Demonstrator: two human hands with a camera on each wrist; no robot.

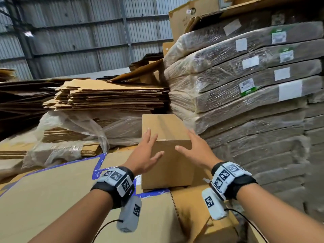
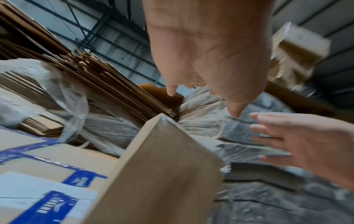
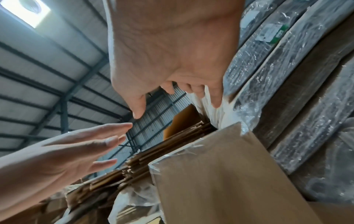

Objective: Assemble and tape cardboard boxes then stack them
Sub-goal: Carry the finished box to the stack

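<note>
Many flat cardboard sheets (image 1: 108,95) are piled behind, and tall wrapped bundles (image 1: 245,81) stand close on the right. One closed box (image 1: 166,151) sits on bigger boxes (image 1: 52,190). Between the left hand (image 1: 145,155) and right hand (image 1: 196,151) it stands, both hands spread flat, holding nothing.

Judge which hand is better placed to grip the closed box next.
Left, narrowly. In the head view the left hand has open fingers spread across the small closed box's near top edge, while the right hand sits at its right corner, close to the wrapped cardboard stack. Neither grips yet.
</note>
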